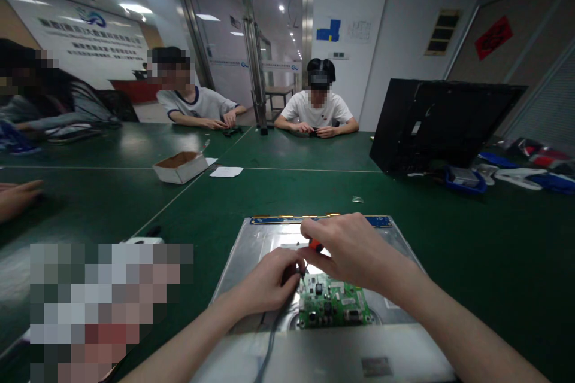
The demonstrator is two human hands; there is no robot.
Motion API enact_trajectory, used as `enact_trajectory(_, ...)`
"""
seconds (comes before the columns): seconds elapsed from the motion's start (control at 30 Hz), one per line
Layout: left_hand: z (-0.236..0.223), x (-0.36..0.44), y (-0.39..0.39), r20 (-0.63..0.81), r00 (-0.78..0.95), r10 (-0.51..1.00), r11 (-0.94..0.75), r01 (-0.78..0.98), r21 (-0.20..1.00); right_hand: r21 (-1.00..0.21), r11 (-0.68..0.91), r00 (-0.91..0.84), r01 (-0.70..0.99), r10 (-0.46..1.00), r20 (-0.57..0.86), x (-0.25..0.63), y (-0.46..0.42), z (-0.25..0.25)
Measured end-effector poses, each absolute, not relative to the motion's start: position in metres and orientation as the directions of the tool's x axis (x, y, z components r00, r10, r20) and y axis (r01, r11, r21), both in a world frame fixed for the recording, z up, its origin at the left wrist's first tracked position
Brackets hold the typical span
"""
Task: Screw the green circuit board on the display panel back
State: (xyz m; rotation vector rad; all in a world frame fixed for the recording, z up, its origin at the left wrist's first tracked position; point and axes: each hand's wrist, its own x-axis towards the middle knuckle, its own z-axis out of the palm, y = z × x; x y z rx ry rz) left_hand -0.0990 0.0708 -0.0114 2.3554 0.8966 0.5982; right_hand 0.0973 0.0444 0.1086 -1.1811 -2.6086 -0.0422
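Note:
My right hand [353, 251] is closed around the red-orange handle of a screwdriver [315, 245], and its thin shaft points down at the upper left corner of a green circuit board [333, 305]. Against that tip, the fingers of my left hand [272, 278] are pinched together; what they hold is hidden. The board sits on the metal back of a flat display panel [251, 245], which lies on the table under both hands. A grey cable [271, 341] runs from beneath my left hand toward the near edge. Along the panel's far edge is a narrow blue circuit strip [321, 221].
A black monitor [431, 125] stands at the right, by a blue tray [465, 181]. An open white box [179, 169] and paper [226, 172] lie farther left on the green table [296, 188]. Several people sit around it; another person's hand [18, 198] shows at the left edge.

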Motion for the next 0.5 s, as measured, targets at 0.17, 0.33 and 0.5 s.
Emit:
enact_trajectory(0.17, -0.0121, -0.0989, 0.0708, 0.198, 0.666, 0.72, -0.625, 0.495, 0.604, -0.112, 0.685, -0.641, 0.72, 0.718, 0.271, 0.0974, 0.0424, 0.1102)
enact_trajectory(0.33, -0.0103, -0.0983, 0.0703, 0.249, 0.684, 0.686, -0.668, 0.456, 0.588, -0.092, 0.662, -0.628, 0.743, 0.739, 0.243, 0.0987, 0.0436, 0.1101)
enact_trajectory(0.5, -0.0117, -0.0991, 0.0706, 0.216, 0.672, 0.708, -0.643, 0.488, 0.59, -0.103, 0.679, -0.637, 0.727, 0.722, 0.268, 0.0985, 0.0418, 0.1106)
